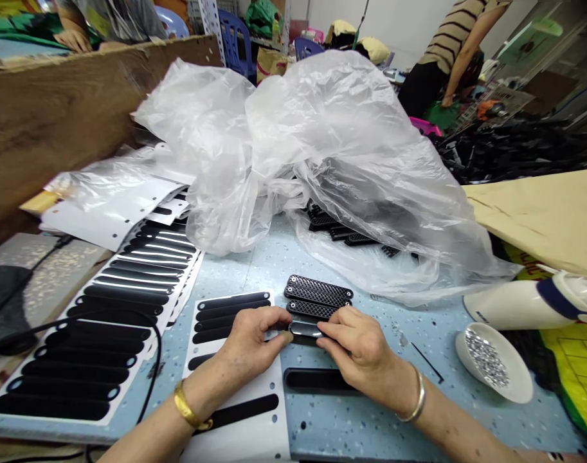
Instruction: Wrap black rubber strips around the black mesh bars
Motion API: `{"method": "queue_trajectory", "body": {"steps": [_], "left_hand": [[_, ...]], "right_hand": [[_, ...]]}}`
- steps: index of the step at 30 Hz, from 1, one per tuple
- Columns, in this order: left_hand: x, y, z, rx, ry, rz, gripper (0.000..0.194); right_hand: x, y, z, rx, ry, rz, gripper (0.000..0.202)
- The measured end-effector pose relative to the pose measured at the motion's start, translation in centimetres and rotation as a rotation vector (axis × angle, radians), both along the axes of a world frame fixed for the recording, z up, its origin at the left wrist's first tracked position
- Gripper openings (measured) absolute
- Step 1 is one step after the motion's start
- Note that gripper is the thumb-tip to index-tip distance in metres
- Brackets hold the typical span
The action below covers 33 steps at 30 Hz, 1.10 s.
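My left hand (258, 339) pinches the left end of a glossy black strip (305, 330) between thumb and fingers. At the strip's right end, the fingers of my right hand (357, 343) are closed on it. Whether the strip lies on a black piece underneath is hard to make out. Just behind it lie textured black bars (318, 290) with small silver dots at their ends. A smooth black bar (317, 380) lies in front, partly covered by my right hand. Under my left forearm is a white backing sheet (269, 431) with black rounded strips.
More strip sheets (76, 360) lie at left, crossed by a black cable (159, 347). Clear plastic bags (341, 122) cover further black bars behind. At right are a bowl of small silver parts (488, 360), a white bottle (515, 302) and a thin black rod (427, 362). Two people work beyond.
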State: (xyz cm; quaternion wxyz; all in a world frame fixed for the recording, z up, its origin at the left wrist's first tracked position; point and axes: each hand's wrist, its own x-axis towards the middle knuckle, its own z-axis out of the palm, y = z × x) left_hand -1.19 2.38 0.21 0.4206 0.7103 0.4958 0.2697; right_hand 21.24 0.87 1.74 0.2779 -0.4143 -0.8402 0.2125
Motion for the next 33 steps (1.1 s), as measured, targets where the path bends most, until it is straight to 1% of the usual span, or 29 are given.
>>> {"method": "queue_trajectory", "body": {"steps": [5, 13, 17, 19, 21, 24, 26, 28, 33], "left_hand": [[0.0, 0.0, -0.1, 0.025, 0.008, -0.008, 0.016], [0.0, 0.0, 0.2, 0.061, -0.002, -0.015, 0.016], [-0.1, -0.1, -0.1, 0.106, 0.01, -0.006, 0.016], [-0.1, -0.3, -0.3, 0.2, 0.01, -0.014, 0.022], [0.0, -0.7, -0.6, 0.35, 0.033, -0.072, 0.027], [0.1, -1.5, -1.2, 0.611, 0.174, -0.163, 0.03], [0.1, -1.8, -1.6, 0.741, 0.262, -0.166, 0.031], [0.1, -2.0, -1.8, 0.797, 0.305, -0.17, 0.032], [-0.2, -1.6, -2.0, 0.841, 0.345, -0.185, 0.032]], "right_hand": [[-0.2, 0.0, 0.1, 0.002, -0.023, 0.008, 0.017], [-0.4, 0.2, -0.1, -0.008, -0.024, 0.001, 0.014], [-0.4, 0.3, -0.1, -0.005, -0.037, -0.003, 0.013], [-0.5, 0.3, 0.0, -0.005, -0.041, -0.007, 0.013], [-0.5, 0.3, 0.0, -0.004, -0.046, -0.01, 0.013], [-0.6, 0.4, 0.0, 0.011, -0.062, -0.008, 0.014], [-0.7, 0.4, 0.0, 0.026, -0.088, -0.011, 0.014], [-0.7, 0.4, 0.0, 0.038, -0.119, -0.015, 0.013], [-0.1, 0.1, 0.4, 0.057, -0.184, -0.053, 0.009]]}}
